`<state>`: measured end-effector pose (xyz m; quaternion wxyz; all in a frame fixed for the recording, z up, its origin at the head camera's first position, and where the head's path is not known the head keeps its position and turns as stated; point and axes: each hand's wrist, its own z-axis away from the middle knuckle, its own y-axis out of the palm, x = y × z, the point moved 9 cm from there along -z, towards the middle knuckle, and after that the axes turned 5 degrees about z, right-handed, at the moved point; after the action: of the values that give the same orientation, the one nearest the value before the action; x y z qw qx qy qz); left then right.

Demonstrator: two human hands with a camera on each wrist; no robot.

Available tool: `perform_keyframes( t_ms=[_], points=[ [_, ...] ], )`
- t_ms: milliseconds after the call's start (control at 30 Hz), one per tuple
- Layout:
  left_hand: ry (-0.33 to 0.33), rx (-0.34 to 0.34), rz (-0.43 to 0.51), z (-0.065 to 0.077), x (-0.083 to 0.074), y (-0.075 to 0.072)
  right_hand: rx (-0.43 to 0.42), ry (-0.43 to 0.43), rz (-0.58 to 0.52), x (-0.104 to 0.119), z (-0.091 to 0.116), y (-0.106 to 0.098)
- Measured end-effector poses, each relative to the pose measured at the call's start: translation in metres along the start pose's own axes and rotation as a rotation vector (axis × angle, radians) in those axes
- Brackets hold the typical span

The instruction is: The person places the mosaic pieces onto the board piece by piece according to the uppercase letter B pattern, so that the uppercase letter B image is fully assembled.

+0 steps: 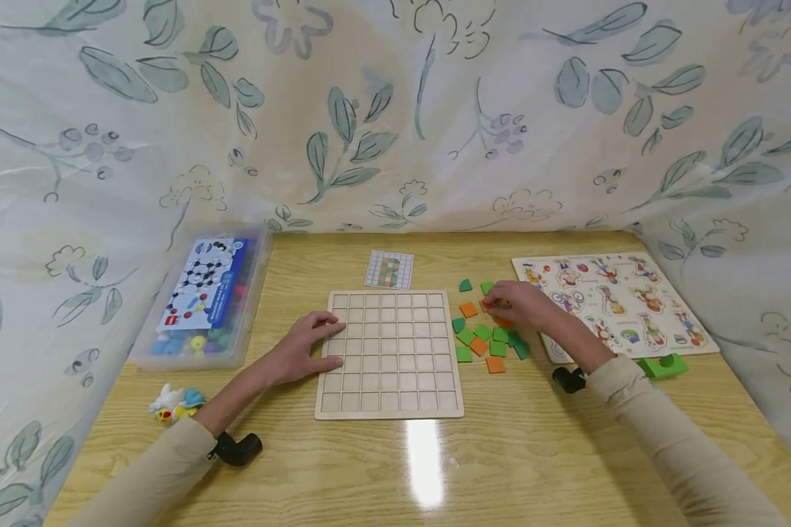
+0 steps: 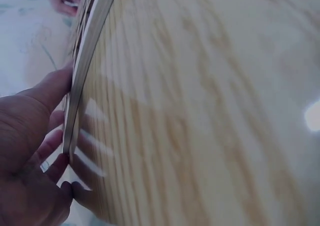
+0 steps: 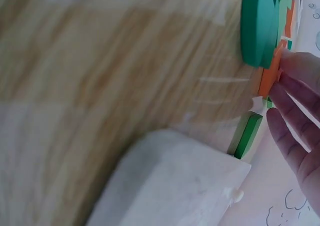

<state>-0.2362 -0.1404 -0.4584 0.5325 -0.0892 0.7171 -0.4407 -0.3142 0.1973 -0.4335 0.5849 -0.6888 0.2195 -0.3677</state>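
My left hand (image 1: 301, 350) rests at the left edge of a square wooden grid board (image 1: 389, 416), its thumb and fingers spread over the rim. In the left wrist view, the fingertips (image 2: 61, 162) touch the board's side. My right hand (image 1: 524, 301) is over the loose tiles right of the board, its thumb and fingertips pinching an orange square tile (image 1: 485, 305). Around it lie green square tiles (image 1: 497, 349), other orange square tiles (image 1: 496, 364) and dark green rounded tiles (image 1: 519, 345). The right wrist view has the fingertips (image 3: 278, 91) at orange pieces beside a dark green tile (image 3: 257, 25).
A pattern card (image 1: 390, 269) lies behind the board. At right are a wooden picture puzzle (image 1: 626, 300) and a green block (image 1: 663, 367). A clear box (image 1: 201, 293) of molecule-model parts stands at left, with small colourful toys (image 1: 175, 404) in front. Patterned cloth hangs behind.
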Motion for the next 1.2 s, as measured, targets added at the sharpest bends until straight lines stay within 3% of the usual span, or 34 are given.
perform_keyframes(
  t_ms=[400,900,1133,1200],
  points=[
    [0.029,-0.032,-0.021,0.0022,-0.0067,-0.0021,-0.003,-0.029,0.045,-0.0006,0.001,0.0004],
    [0.006,-0.031,-0.008,0.0024,-0.0041,-0.0003,-0.024,-0.081,0.134,0.0042,0.0,0.0015],
    [0.079,-0.08,-0.011,0.0039,-0.01,-0.0032,-0.004,-0.065,0.113,0.0027,-0.0027,0.0023],
    [0.07,-0.074,-0.009,0.0039,-0.0089,-0.0031,-0.006,-0.061,0.116,0.002,-0.0029,0.0005]
  ],
)
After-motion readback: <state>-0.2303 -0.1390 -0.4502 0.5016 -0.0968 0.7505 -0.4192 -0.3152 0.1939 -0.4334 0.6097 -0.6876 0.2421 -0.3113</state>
